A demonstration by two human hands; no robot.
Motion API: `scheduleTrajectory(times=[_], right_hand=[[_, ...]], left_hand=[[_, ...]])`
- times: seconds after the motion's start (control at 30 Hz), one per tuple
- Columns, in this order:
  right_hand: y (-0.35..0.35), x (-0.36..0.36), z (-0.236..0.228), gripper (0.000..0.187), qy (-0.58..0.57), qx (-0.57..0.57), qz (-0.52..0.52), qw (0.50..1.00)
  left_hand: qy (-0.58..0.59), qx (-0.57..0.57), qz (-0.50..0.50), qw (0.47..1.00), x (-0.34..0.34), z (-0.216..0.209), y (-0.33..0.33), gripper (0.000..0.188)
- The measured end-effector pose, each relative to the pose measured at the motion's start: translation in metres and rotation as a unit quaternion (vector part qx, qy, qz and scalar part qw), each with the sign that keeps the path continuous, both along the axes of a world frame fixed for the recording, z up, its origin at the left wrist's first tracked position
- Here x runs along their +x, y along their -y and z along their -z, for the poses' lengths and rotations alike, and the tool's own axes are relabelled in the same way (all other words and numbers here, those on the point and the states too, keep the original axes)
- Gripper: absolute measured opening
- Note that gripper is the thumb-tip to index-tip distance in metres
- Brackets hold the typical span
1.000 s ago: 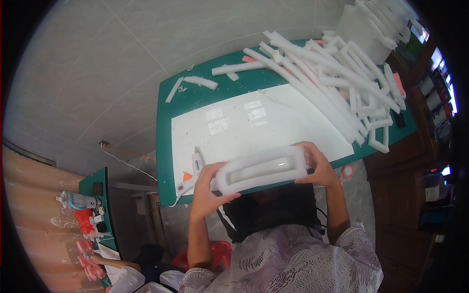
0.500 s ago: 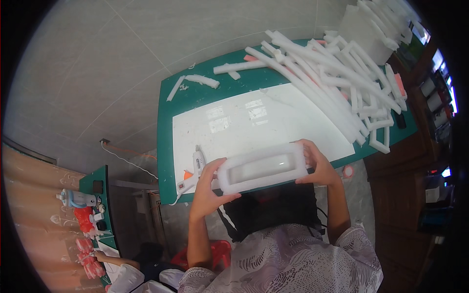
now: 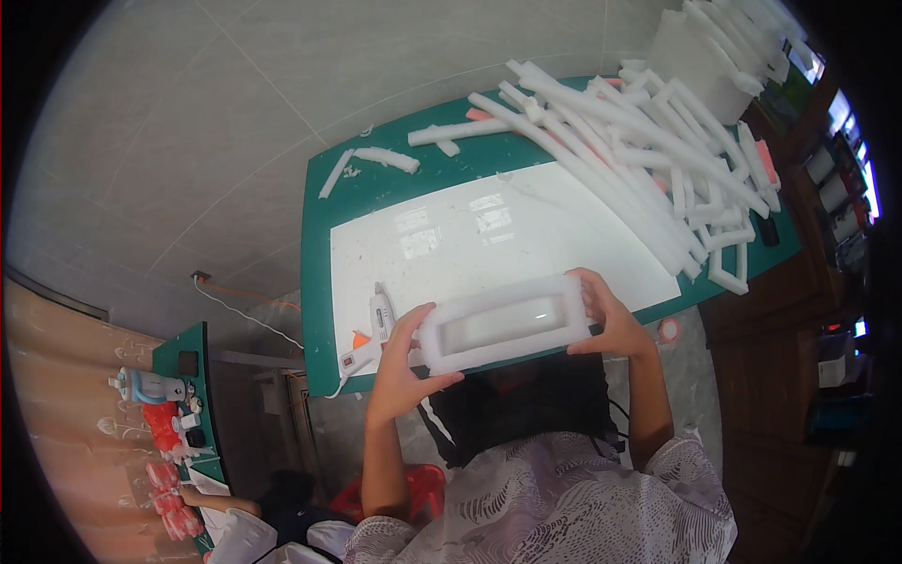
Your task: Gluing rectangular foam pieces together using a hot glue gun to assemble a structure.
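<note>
Between my two hands is a white rectangular foam frame (image 3: 470, 356), held up over the near edge of the table. Through its long opening shows a smooth, pale surface with a bright reflection. My left hand (image 3: 406, 362) is closed on the frame's left end, thumb along the near side. At the right end my right hand (image 3: 609, 315) grips it, fingers on the far side and thumb below. Just beyond my left hand a white glue gun (image 3: 380, 317) rests on the white sheet (image 3: 451, 240), its cord running off the table's near left.
White foam strips and frames (image 3: 648, 179) are heaped across the right of the green table (image 3: 319, 282). Foam scraps (image 3: 387, 158) lie at the far left. Another person's arm (image 3: 218, 501) reaches to a side table at lower left. A red basket (image 3: 427, 489) stands below.
The foam frame and both my hands stay almost where they were. The whole view has shifted very slightly.
</note>
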State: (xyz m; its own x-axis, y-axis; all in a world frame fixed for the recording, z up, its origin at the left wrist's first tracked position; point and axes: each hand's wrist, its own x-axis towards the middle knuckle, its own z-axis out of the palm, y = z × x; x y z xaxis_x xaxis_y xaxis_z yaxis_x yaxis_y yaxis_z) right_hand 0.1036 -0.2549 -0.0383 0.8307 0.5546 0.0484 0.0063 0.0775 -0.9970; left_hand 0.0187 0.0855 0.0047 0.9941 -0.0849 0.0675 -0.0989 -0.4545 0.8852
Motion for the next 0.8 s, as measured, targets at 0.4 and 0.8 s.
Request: scheduleTrajectory(times=[0.4,0.8], right_hand=[[0.0005,0.0050,0.0021,0.108,-0.006,0.018,-0.013,1.000],[0.0013,0.0024,0.0014,0.107,-0.008,0.023,-0.009,1.000]], left_hand=[[-0.011,-0.004,0.005,1.000,0.0039,-0.0007,0.0020,0.098],[-0.062,-0.027,0.003,0.998,0.0016,-0.0038,0.0048,0.103]])
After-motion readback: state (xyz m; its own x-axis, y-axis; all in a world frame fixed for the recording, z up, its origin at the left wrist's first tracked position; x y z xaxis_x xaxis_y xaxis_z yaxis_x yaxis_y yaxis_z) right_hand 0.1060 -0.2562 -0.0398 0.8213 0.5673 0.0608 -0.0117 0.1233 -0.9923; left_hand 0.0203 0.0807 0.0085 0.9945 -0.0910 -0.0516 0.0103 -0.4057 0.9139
